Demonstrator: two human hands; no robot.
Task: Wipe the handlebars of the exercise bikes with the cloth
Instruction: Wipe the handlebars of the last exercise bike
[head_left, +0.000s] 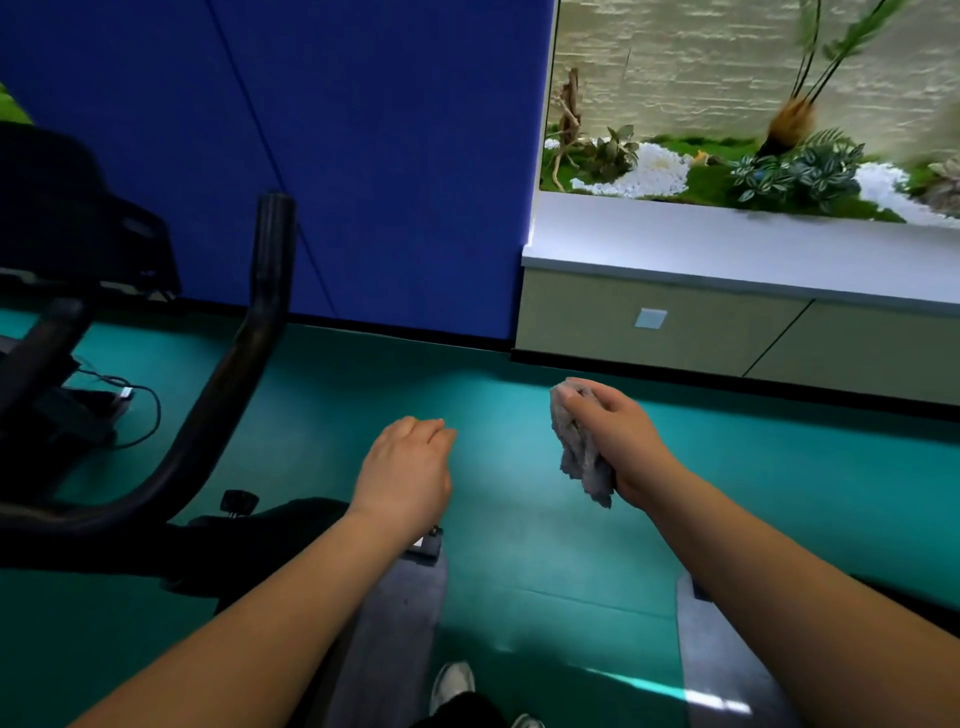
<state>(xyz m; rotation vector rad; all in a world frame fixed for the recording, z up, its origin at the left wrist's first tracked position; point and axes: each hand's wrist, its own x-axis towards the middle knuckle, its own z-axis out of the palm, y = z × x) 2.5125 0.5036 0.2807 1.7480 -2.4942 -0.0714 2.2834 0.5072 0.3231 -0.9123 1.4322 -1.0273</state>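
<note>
Teal flooring (322, 395) spreads under me, running far to a blue wall (363, 145) on the left and a pale cabinet (675, 332) on the right.

Both my hands hang out in front over that floor, well apart from each other. My right hand (615, 441) is curled round a crumpled grey cloth (579, 447), thumb across its upper end, and a loose tail of the fabric droops below my palm. My left hand (405, 473) holds nothing; it is palm down with the fingers relaxed and lightly bent, touching nothing that I can see.

To the left of my left hand rises the dark handlebar (244, 364) of an exercise bike, a curved black tube that sweeps up from near the bottom left and ends in an upright grip against the blue wall. Neither hand nor the cloth is on it; the cloth is well to its right. A small black knob (239, 503) sits on the bike frame just below the bar's bend. Farther left is the bike's dark console (78, 208), and beyond it a black cable (140, 415) loops on the floor.

Near my feet, grey base bars (400, 623) lie along the floor under each forearm, and a white shoe (453, 686) shows at the bottom edge.

Atop the cabinet, a grey ledge (727, 244) fronts a planter display (753, 171) of green moss, white pebbles and leafy plants before a light brick wall.
</note>
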